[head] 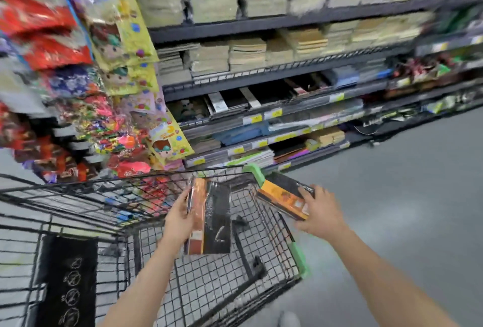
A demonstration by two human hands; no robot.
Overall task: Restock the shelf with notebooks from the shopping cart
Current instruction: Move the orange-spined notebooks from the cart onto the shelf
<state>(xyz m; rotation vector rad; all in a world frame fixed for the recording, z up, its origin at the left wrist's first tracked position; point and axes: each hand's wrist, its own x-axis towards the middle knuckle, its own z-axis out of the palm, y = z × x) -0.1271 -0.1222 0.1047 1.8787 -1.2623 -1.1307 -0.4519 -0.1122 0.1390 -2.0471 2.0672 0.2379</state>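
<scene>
two notebooks up: my left hand [180, 218] grips a black-and-orange notebook [210, 218] over the shopping cart [261, 253] at lower centre, my right hand [320, 213] clutches a second notebook [285, 196] right of it, below the shelf [261, 78].

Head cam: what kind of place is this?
Likely a retail store aisle: tiered shelves of stacked stationery with yellow price tags, a wire shopping cart, hanging party packs.

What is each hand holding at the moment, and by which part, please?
Left hand grips a notebook by its left edge; right hand holds another notebook by its near end.
</scene>
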